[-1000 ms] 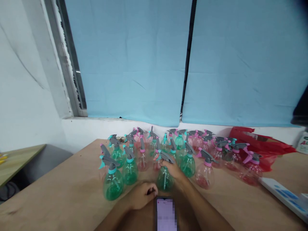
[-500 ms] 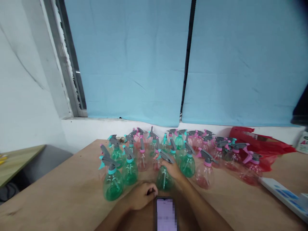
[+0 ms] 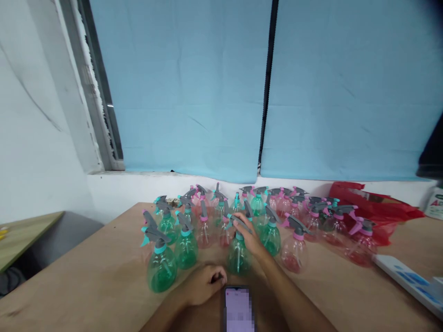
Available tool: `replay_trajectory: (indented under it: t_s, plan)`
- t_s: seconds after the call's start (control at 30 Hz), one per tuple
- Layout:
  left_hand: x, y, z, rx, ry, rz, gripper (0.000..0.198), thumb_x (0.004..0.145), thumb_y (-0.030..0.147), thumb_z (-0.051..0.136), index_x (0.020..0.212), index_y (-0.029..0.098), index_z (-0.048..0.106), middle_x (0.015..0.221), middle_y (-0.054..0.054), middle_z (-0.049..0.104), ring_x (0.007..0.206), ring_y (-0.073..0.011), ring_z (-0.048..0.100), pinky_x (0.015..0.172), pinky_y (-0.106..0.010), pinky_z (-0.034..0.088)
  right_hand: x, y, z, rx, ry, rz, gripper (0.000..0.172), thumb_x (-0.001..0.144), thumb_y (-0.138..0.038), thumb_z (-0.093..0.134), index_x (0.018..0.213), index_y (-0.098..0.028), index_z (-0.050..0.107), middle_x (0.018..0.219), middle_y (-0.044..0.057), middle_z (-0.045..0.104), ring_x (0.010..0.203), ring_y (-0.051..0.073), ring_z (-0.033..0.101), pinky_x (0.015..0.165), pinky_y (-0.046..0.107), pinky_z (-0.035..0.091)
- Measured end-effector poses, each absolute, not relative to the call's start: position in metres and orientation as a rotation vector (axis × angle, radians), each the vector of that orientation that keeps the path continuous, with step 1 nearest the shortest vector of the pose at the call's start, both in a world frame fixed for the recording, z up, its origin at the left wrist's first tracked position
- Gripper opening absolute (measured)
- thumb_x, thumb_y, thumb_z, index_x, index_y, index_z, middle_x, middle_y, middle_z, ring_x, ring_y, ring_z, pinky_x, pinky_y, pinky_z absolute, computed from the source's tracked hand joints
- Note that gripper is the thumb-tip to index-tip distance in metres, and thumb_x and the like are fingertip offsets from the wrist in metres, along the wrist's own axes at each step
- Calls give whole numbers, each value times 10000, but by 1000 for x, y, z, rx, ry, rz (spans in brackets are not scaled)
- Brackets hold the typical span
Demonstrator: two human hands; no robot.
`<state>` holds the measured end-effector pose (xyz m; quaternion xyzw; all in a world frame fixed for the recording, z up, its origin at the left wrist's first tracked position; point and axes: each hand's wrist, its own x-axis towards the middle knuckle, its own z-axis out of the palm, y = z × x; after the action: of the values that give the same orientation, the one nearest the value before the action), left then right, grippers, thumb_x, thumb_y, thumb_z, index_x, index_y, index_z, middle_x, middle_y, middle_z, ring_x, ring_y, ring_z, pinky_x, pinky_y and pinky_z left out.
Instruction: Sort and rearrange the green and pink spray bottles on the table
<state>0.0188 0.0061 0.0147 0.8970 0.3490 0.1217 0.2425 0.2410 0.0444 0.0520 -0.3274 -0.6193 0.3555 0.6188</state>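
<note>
Several small spray bottles, green ones and pink ones with grey trigger heads, stand crowded on a brown table (image 3: 86,276). My right hand (image 3: 249,237) is closed round the grey head of a green spray bottle (image 3: 238,258) at the front of the group. My left hand (image 3: 204,283) rests on the table as a loose fist, fingers curled, just left of a phone (image 3: 238,309) lying screen-up. Another green bottle (image 3: 161,269) stands at the front left, apart from both hands.
A red plastic bag (image 3: 374,207) lies at the back right behind the pink bottles. A white and blue flat box (image 3: 408,279) sits at the right edge. Blue blinds (image 3: 194,83) cover the window behind. A second table (image 3: 20,235) stands at the left.
My right hand has shifted a little up and forward on the green bottle's trigger head. My left hand and the phone have stayed put. The camera has tilted slightly.
</note>
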Motion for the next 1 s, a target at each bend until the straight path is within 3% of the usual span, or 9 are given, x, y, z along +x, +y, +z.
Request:
replay_trajectory:
  t_s: [0.23,0.4,0.7,0.83,1.0]
  plan:
    - [19,6,15,2455,965,327,201,988,306,524,941,221,700,776,26,618,716,-146,541,638,-234,355,279,27,104,-1018,-1649,518,350,893,-508,633,770,-187,698,641,-22,553,615,145,470,583,258,332]
    - [19,5,15,2434,986,335,201,989,320,529,944,221,698,777,27,620,708,-146,538,623,-233,349,312,0,135,-1366,-1912,370,283,873,-401,603,713,-192,706,610,-28,572,606,148,506,582,254,317]
    - [19,2,21,2449,975,324,206,992,314,522,949,222,701,810,15,651,740,-153,565,648,-235,366,341,-12,140,-1923,-1978,179,189,846,-294,616,722,-214,734,714,37,703,726,192,645,633,256,351]
    - [20,3,19,2450,979,318,212,989,326,519,951,218,697,807,11,659,722,-154,553,638,-236,361,347,-10,138,-1956,-1964,124,129,819,-243,628,798,-212,751,812,46,731,779,197,655,658,257,360]
    - [20,4,16,2455,981,323,216,986,325,518,949,219,702,813,6,663,726,-160,560,647,-238,371,351,-11,126,-1871,-1947,34,147,796,-194,622,819,-233,762,787,47,736,737,202,658,652,275,369]
